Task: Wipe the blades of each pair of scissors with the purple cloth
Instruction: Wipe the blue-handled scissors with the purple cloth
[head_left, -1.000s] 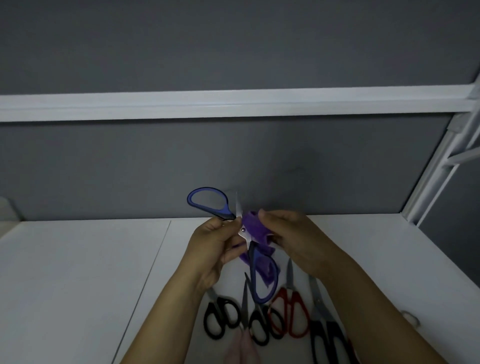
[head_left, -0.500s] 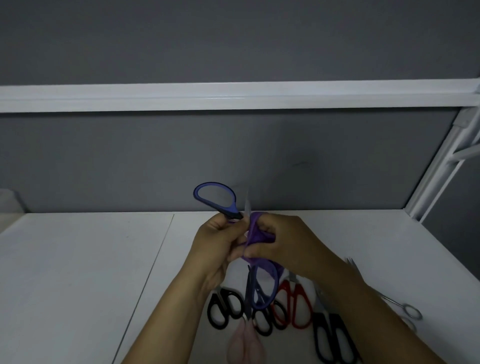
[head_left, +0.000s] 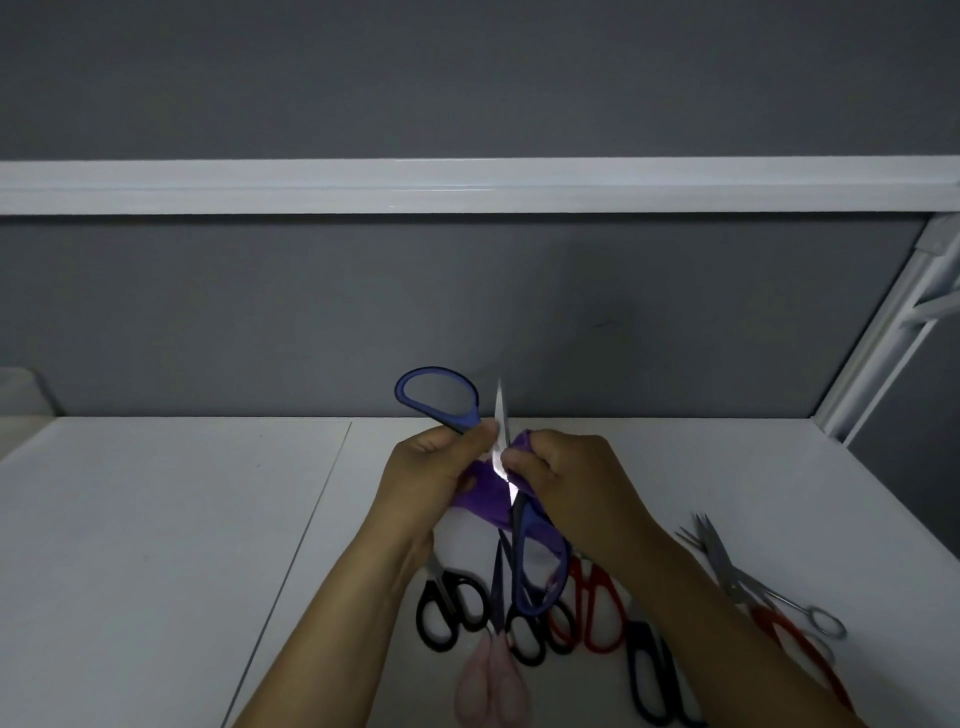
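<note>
1. Just above the white table (head_left: 156, 519), the left hand (head_left: 431, 478) curls its fingers and thumb round the blue-handled scissors (head_left: 436, 397) close to the pivot. One handle loop rises past the thumb and the other hangs below the fingers.
2. The right hand (head_left: 566, 483) pinches the purple cloth (head_left: 485, 501) against the lower part of one bare blade. The blade's tip sticks up between the two thumbs.
3. The cloth drapes down under both sets of fingers and hides the pivot and the second blade.
4. Below the fingers a row of scissors lies on the table: a black-handled pair (head_left: 447, 613) under the left wrist, a second black pair (head_left: 530, 636) and a red-handled pair (head_left: 595, 608). The hanging blue loop and cloth cover parts of the last two.
5. Nearest the camera, a pink-handled pair (head_left: 488, 686) shows only as a blur.
6. The right forearm crosses over a dark-handled pair (head_left: 649, 680).
7. Right of the fingers, small silver scissors (head_left: 769, 592) lie touching an orange-handled pair (head_left: 800, 644).
8. Beyond the fingertips stands a grey partition (head_left: 467, 312) with a white rail (head_left: 467, 184).
</note>
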